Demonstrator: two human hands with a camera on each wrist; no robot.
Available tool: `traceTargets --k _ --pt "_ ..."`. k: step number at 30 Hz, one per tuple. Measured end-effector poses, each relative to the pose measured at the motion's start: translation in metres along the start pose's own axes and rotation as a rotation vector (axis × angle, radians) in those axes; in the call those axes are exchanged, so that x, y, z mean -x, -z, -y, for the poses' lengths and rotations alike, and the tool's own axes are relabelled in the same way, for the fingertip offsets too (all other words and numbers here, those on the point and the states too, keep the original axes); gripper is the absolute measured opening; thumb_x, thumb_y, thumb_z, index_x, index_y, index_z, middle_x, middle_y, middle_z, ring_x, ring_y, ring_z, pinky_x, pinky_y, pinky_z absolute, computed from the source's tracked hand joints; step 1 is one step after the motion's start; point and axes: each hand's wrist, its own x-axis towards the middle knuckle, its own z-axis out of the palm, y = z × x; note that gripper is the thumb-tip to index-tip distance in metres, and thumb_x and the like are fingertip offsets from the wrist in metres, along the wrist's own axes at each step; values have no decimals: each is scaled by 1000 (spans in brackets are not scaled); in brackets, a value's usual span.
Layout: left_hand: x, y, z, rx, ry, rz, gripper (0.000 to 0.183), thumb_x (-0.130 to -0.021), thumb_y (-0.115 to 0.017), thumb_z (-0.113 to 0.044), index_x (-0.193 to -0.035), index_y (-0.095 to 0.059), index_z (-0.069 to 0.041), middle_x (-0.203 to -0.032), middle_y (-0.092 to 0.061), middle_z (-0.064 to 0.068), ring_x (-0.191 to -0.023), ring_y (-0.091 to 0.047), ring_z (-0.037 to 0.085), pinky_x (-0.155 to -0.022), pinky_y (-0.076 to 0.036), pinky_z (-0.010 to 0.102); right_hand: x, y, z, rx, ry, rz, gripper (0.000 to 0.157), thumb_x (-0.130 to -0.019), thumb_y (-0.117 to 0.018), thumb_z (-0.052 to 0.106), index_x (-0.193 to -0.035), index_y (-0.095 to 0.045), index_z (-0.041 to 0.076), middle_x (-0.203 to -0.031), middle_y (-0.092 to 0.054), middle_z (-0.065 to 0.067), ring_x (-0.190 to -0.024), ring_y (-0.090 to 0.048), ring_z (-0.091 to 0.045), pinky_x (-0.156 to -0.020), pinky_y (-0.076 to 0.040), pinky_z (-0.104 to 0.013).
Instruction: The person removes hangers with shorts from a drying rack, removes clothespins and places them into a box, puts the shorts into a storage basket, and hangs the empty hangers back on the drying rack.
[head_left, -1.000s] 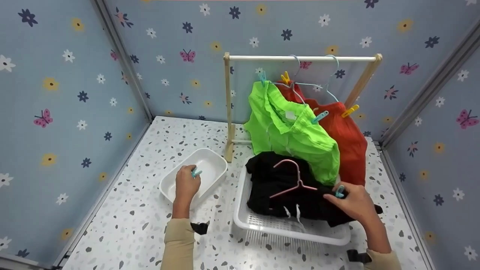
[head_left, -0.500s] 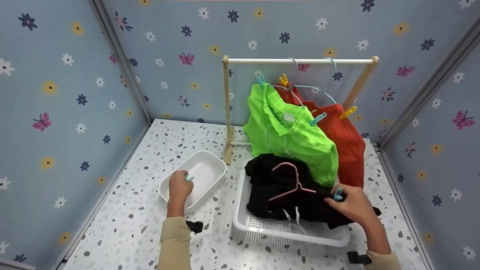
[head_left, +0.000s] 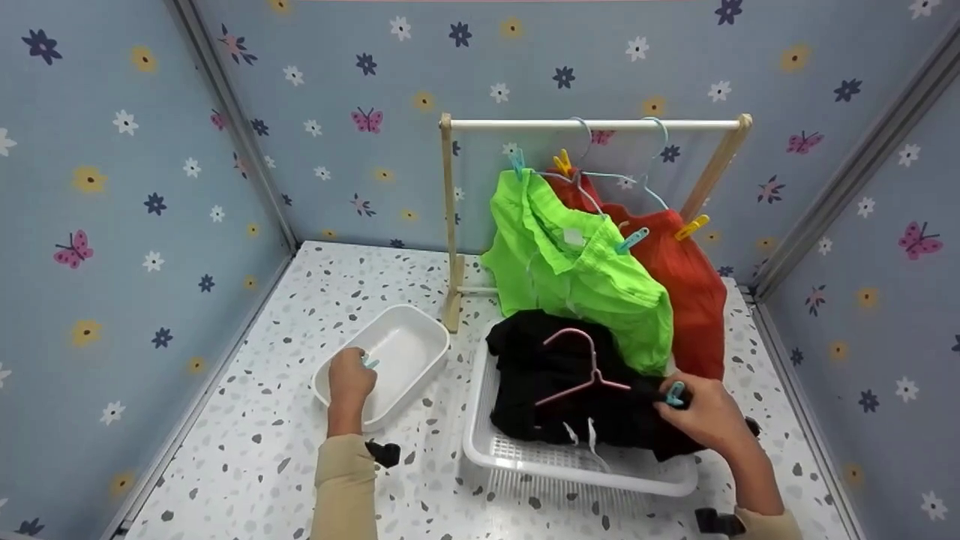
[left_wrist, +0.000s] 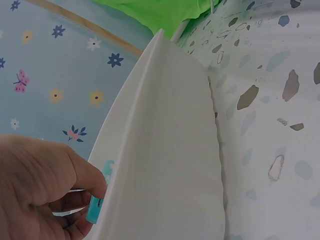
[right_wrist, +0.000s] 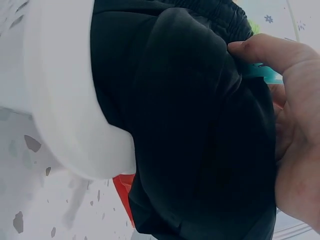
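Note:
My left hand (head_left: 349, 381) pinches a teal clothespin (left_wrist: 95, 207) over the near-left part of a white tray (head_left: 405, 360). In the left wrist view the clothespin sits right at the tray's wall. My right hand (head_left: 709, 411) grips black drawstring pants (right_wrist: 190, 110) at the right end of their waistband. A second teal clothespin (head_left: 675, 394) shows between thumb and fingers there, partly covered by the thumb in the right wrist view. On the pants lies a pink hanger (head_left: 595, 375), its right arm ending near my right hand. White drawstrings hang at the front.
The pants lie in a white basket (head_left: 577, 471). Behind it stands a rack (head_left: 525, 125) with wooden posts. Lime-green shorts (head_left: 577, 277) and a red garment (head_left: 694, 300) hang there from hangers with blue and yellow clothespins. Flowered walls (head_left: 330, 75) enclose the table.
My left hand has moved left and a little nearer over the tray, with the clothespin still in its fingers. My right hand stays at the waistband. The view has shifted slightly.

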Motion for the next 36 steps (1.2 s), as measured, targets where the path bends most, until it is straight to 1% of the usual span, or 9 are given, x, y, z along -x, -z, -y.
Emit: traceTargets --k 8,12,15,19,23,27,32,34,36 --pt "-2 2 1 -6 8 -32 41 -69 -53 11 -110 -54 9 -101 -56 24 -95 -52 34 -84 -39 43 5 -1 0 -11 -38 7 21 -65 -77 15 -77 -61 25 -69 -57 15 -64 -55 -5 -58 -44 -28" --pt "-1 4 3 -5 2 -37 44 -69 -50 10 -113 -53 9 -108 -54 25 -100 -50 34 -87 -37 44 4 -2 -1 -1 -41 3 22 -65 -77 16 -76 -61 25 -69 -57 16 -64 -55 -5 -58 -44 -28" --pt "0 6 4 -6 20 -29 44 -70 -48 9 -113 -54 7 -109 -55 23 -95 -51 30 -85 -38 43 3 -3 -2 -1 -33 1 22 -64 -77 16 -76 -60 26 -68 -57 16 -63 -54 -5 -58 -44 -27" --pt "1 8 4 3 46 -8 40 -74 -47 3 -113 -55 4 -105 -57 21 -87 -52 27 -78 -41 42 1 -4 -3 -14 -29 7 22 -65 -77 16 -76 -60 25 -68 -56 16 -63 -54 -5 -58 -44 -27" --pt "2 9 -1 9 36 -10 34 -80 -47 -5 -113 -56 -1 -96 -60 15 -77 -54 24 -67 -43 39 1 -3 -3 -1 -31 4 22 -66 -77 18 -76 -59 27 -68 -56 16 -63 -54 -4 -57 -44 -28" --pt "2 8 -6 8 15 -37 28 -85 -46 -11 -110 -59 -6 -89 -60 8 -67 -54 20 -58 -42 33 2 -1 0 138 -79 28 20 -69 -73 33 -77 -57 24 -63 -53 12 -58 -53 -8 -50 -41 -31" --pt "4 8 -12 35 -2 -48 25 -88 -46 -13 -108 -60 -8 -92 -59 7 -68 -52 18 -60 -41 32 2 3 2 391 -220 96 54 -68 -56 67 -84 -57 15 -57 -46 2 -51 -48 -17 -39 -30 -33" --pt "6 7 -13 46 -10 -58 24 -88 -47 -13 -107 -61 -9 -93 -59 6 -69 -52 19 -61 -41 32 4 5 3 415 -254 114 60 -67 -52 71 -85 -58 15 -57 -46 1 -51 -48 -18 -39 -29 -33" --pt "8 7 -14 47 -17 -75 23 -88 -47 -13 -105 -62 -10 -93 -60 6 -70 -53 18 -62 -42 33 7 6 4 388 -259 120 53 -68 -56 67 -84 -57 17 -59 -47 1 -53 -48 -18 -40 -30 -33"
